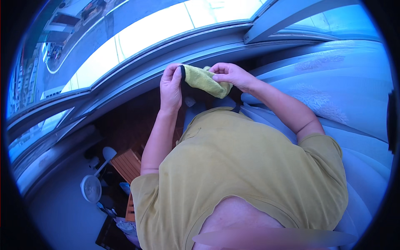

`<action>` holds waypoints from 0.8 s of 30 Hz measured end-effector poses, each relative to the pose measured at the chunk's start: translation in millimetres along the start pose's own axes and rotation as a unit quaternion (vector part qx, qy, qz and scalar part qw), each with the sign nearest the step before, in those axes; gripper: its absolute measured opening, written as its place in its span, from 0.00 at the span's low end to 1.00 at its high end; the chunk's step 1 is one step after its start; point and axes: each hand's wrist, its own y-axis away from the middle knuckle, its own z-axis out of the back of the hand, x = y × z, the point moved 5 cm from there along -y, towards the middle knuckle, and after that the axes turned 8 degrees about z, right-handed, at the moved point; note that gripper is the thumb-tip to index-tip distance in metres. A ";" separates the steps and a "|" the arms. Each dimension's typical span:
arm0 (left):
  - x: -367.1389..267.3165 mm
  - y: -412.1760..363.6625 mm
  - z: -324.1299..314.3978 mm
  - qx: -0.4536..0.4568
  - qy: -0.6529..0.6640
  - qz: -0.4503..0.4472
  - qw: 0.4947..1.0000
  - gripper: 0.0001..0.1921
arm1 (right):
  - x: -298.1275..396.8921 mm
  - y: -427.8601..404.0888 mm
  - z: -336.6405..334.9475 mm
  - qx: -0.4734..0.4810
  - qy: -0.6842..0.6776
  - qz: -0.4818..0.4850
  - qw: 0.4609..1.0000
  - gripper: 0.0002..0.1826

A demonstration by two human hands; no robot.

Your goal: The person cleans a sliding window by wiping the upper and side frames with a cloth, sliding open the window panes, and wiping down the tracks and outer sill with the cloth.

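A yellow-green terry cloth point(204, 82) with a black band at one end is stretched between my two hands, in front of the window sill. My left hand point(171, 89) pinches the black-edged end between thumb and fingers. On the other side, my right hand point(232, 76) grips the bunched end, with thumb and fingertips pressed into the fabric. The cloth sags and folds below my right fingers, so part of it is hidden.
A window frame with a sill point(215, 47) runs across the top, with a street outside. Pale patterned curtains point(328, 93) hang at the right. At lower left are an orange slatted wooden piece of furniture point(126, 164) and a white round-headed stand point(91, 189).
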 end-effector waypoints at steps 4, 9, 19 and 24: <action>-23.4 0.9 -4.1 0.024 -0.001 -0.016 1.000 0.05 | 14.4 -4.7 5.4 -0.038 0.020 0.045 0.998 0.15; -31.0 6.8 -3.4 -0.019 0.097 0.030 0.995 0.06 | 23.6 -5.8 -16.0 0.086 0.081 -0.007 0.993 0.24; -33.0 22.5 80.9 -0.162 0.289 0.004 0.943 0.11 | -3.0 -31.1 -9.5 0.178 0.127 -0.086 0.972 0.16; -63.5 24.1 153.6 -0.225 0.313 -0.065 0.920 0.11 | 11.2 -58.9 -70.6 0.183 0.014 -0.014 0.983 0.23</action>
